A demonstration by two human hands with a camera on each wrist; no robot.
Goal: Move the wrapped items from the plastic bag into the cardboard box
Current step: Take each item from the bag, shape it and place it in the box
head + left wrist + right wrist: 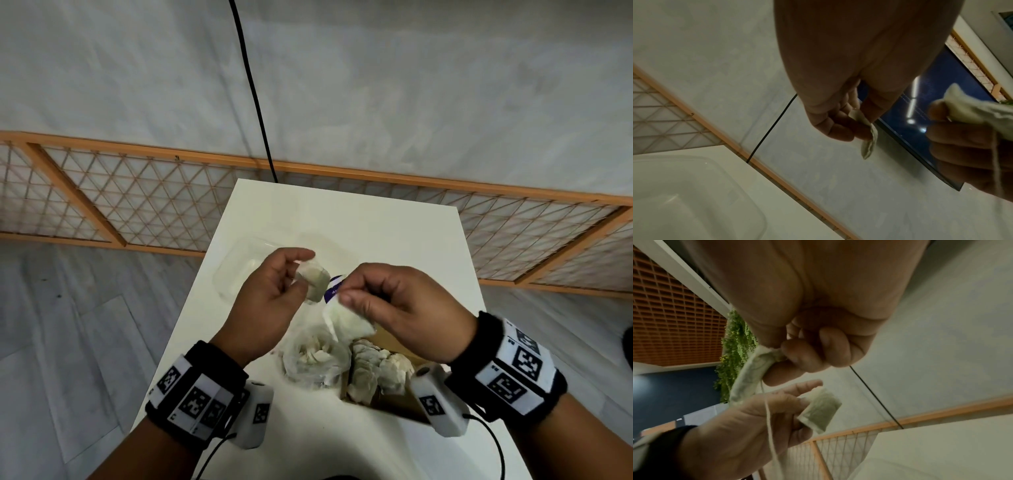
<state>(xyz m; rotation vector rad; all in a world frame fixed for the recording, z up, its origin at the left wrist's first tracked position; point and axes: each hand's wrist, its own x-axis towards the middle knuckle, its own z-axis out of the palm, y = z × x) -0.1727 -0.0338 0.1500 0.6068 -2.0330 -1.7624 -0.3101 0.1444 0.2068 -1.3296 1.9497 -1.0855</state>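
Above the white table (376,233) my left hand (300,274) pinches a small pale wrapped item (315,282) between thumb and fingers; it also shows in the wrist views (869,142) (820,410). Close to its right, my right hand (346,295) pinches a second wrapped item (349,322) by its top edge (749,378). A thin string (770,426) hangs from it. Below the hands lies the crumpled clear plastic bag (313,358) with wrapped items inside. To its right stands the open cardboard box (394,406), holding several wrapped items (373,371).
A clear plastic container (236,270) sits on the table behind my left hand. A purple and white tag (334,286) shows between the hands. A black cable (253,92) runs down the wall to the table's far edge. A wooden lattice panel (137,202) lines the wall.
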